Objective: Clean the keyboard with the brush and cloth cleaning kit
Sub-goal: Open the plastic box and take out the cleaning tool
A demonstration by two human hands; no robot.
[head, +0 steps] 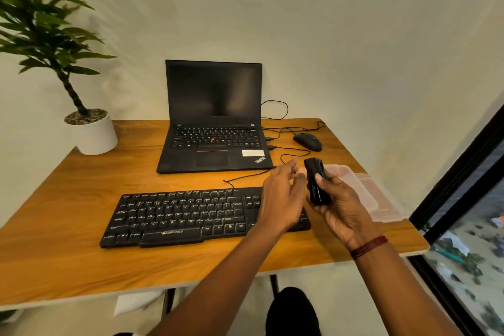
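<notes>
The left grip (281, 199) covers the right end of the keyboard (180, 215), and its fingertips (293, 169) are blurred. The right grip (341, 210) hides the bottom of the black cleaning kit (312, 169) and part of the clear box (357, 185). The plant (41, 22) is cut off at the top and left edges. Many key letters are too small to read.
</notes>
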